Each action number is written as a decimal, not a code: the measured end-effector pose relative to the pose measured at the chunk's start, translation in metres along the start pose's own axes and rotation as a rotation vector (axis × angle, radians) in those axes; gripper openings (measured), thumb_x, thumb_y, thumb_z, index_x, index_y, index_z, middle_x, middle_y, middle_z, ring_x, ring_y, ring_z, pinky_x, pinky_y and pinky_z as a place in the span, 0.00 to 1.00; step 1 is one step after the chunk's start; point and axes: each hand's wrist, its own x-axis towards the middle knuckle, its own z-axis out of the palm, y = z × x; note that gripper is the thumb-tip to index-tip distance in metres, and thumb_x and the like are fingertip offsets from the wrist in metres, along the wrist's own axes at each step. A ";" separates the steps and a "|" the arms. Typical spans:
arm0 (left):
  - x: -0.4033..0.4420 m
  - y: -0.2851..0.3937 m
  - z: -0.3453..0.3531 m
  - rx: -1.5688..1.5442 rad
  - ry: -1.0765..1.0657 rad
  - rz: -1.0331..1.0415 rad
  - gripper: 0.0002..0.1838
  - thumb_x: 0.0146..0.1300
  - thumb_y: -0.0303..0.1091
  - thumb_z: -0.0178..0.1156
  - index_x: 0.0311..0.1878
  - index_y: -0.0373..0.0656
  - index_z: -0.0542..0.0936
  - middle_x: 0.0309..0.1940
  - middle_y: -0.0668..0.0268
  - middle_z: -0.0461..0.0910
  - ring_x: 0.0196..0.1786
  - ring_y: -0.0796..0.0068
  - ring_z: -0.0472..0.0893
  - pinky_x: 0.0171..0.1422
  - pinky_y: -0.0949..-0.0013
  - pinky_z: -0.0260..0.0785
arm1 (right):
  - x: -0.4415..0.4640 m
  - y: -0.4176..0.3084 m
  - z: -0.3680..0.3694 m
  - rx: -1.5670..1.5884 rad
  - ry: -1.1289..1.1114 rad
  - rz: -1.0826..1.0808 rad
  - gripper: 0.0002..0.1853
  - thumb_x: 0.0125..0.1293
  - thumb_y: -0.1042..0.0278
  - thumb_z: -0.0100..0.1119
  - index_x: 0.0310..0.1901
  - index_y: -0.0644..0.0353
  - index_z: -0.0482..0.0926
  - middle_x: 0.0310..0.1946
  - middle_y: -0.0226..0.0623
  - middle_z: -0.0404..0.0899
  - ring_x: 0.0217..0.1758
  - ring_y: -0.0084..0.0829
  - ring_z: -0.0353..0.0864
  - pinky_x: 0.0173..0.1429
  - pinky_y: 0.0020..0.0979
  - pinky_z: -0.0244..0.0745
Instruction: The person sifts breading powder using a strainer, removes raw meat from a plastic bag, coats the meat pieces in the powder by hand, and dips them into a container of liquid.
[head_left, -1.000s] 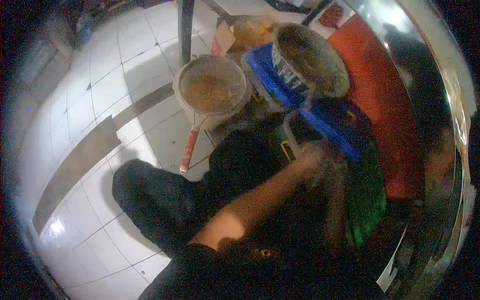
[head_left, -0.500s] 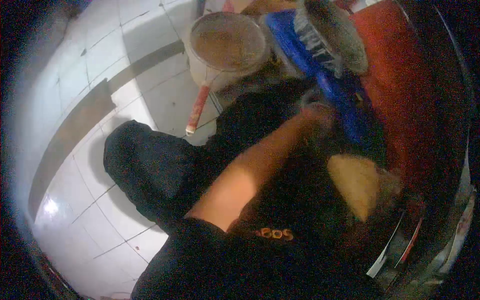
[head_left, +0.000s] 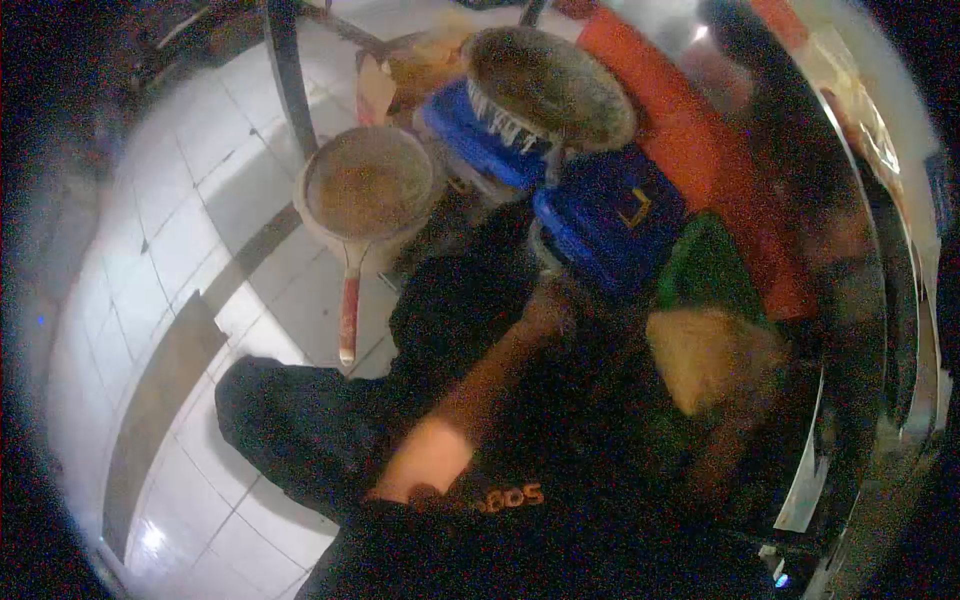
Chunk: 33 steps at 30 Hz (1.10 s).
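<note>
My left hand [head_left: 552,302] is closed at the grey handle of a blue case [head_left: 610,220] with a yellow mark; its fingertips are dark and blurred. Right of it, my right hand [head_left: 775,355] holds a tan, flat-looking piece [head_left: 700,355], its material unclear. A green item [head_left: 708,265] lies just beyond that piece. Above the case, a worn, grey-rimmed basin [head_left: 550,88] with pale drips rests over another blue case [head_left: 480,140].
A round strainer [head_left: 368,185] with a red handle sits over a pale container at left. A long orange-red surface [head_left: 690,130] runs down the right. A dark post [head_left: 288,80] stands on the white tiled floor [head_left: 150,290]. Clear wrapping is at far right.
The view has shifted, bringing the basin and strainer lower and left since half a second ago. The tan piece, not visible a second ago, now shows in my right hand, beside the green item.
</note>
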 end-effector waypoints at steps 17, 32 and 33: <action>-0.105 0.174 0.112 1.428 -0.160 -0.345 0.22 0.70 0.39 0.46 0.64 0.43 0.67 0.60 0.58 0.73 0.64 0.66 0.70 0.67 0.63 0.63 | -0.003 -0.026 0.045 0.114 -0.112 0.058 0.21 0.70 0.56 0.47 0.58 0.61 0.69 0.54 0.39 0.71 0.50 0.36 0.74 0.54 0.38 0.75; -0.287 0.379 0.367 1.127 0.229 -0.343 0.23 0.61 0.31 0.61 0.60 0.38 0.71 0.53 0.59 0.77 0.52 0.67 0.78 0.55 0.64 0.74 | -0.148 -0.256 0.090 1.238 -0.191 0.872 0.16 0.66 0.60 0.56 0.51 0.57 0.74 0.49 0.34 0.76 0.49 0.32 0.77 0.55 0.39 0.75; -0.287 0.384 0.397 1.438 0.110 -0.333 0.23 0.61 0.32 0.62 0.59 0.37 0.72 0.52 0.59 0.77 0.52 0.68 0.78 0.56 0.65 0.73 | -0.152 -0.271 0.087 1.321 -0.180 1.087 0.16 0.64 0.61 0.58 0.52 0.56 0.74 0.48 0.33 0.76 0.48 0.32 0.78 0.54 0.38 0.76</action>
